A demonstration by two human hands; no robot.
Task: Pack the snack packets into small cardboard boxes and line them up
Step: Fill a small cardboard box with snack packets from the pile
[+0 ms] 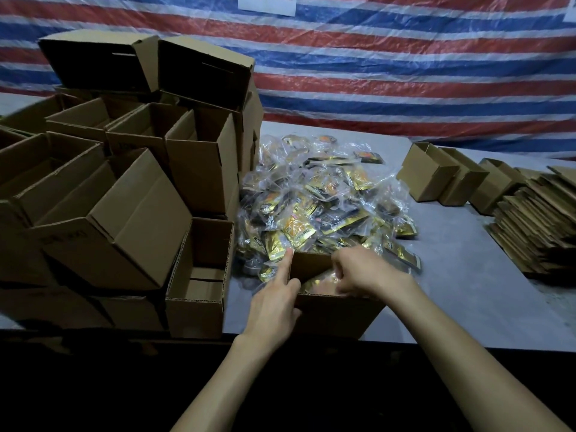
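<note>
While inside box (330,314) — right hand (363,269) curled

1. The right hand's (358,269) fingertips are hidden inside the small box (336,310); whether they hold anything cannot be told.
2. Far white sign (267,4): cut off at the top edge, print unreadable.
3. The flat cardboard stack (536,219) runs off the right edge.

Brown cardboard boxes (199,169), gold and black snack packets (314,207), grey table (452,275), red-white-blue striped tarp (405,73)
</note>
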